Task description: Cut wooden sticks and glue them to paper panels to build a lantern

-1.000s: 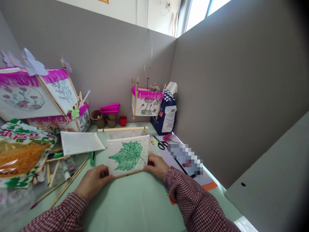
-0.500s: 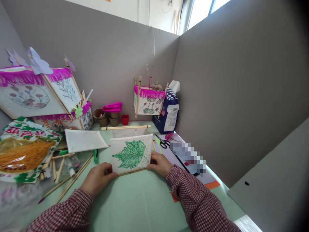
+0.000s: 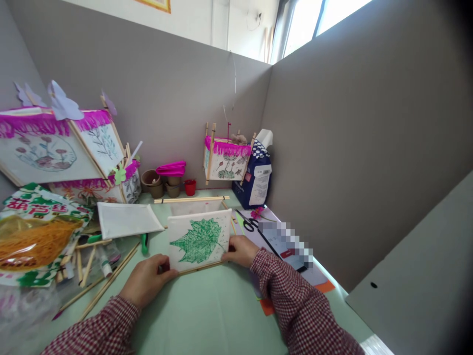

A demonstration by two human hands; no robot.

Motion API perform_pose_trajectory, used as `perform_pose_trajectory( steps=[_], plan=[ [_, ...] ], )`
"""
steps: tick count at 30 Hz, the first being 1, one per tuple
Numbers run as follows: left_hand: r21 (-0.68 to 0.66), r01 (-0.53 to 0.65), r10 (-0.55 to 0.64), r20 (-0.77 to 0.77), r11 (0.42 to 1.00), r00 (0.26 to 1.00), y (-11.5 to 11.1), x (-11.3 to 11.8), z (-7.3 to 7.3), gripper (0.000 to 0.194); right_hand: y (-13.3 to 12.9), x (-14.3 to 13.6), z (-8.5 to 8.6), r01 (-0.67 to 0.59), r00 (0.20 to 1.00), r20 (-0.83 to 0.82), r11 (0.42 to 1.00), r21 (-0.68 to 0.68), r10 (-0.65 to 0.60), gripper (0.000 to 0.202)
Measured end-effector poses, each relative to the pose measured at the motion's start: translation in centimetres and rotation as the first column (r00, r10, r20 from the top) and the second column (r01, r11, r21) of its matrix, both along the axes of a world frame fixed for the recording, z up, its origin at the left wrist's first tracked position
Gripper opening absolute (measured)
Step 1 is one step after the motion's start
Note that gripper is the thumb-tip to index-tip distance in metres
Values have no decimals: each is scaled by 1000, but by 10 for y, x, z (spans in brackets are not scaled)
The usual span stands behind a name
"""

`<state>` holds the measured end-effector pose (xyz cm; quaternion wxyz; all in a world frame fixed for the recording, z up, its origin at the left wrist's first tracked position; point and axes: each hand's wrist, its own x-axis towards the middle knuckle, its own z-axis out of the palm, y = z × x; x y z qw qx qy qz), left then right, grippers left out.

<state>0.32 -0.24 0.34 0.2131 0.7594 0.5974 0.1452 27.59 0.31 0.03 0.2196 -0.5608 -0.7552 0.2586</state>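
A white panel with a green maple leaf print (image 3: 199,239) stands tilted on the table, facing me. My left hand (image 3: 150,278) pinches its lower left corner between thumb and fingers. At the lower right corner my right hand (image 3: 240,250) grips the panel the same way, its fingertips partly behind the edge. A thin wooden stick runs along the panel's bottom edge. Behind the panel lies a wooden stick frame (image 3: 192,199), mostly hidden by it. A blank white panel (image 3: 127,220) rests to the left of the leaf panel.
Left are a bag of orange strands (image 3: 40,236), loose sticks (image 3: 111,281) and large decorated lanterns (image 3: 48,148). Small pots (image 3: 152,183) and a small lantern (image 3: 227,162) stand at the back. Scissors (image 3: 248,222), a blurred phone (image 3: 286,244) and a tissue pack (image 3: 256,177) are right.
The camera view has tipped up slightly, so everything sits a little lower. Both hands keep hold of the leaf panel, which otherwise looks the same.
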Motion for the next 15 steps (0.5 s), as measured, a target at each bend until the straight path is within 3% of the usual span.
perform_pose_trajectory(
  steps=[6,15],
  plan=[
    [-22,-4,4,5,1000,1000,1,0,0,26,-1,3,-12,-18,999,-35,1000,0,18,26],
    [-42,-5,5,1,999,1000,6,-3,-10,31,-1,5,-16,-12,999,-53,1000,29,13,24]
  ],
)
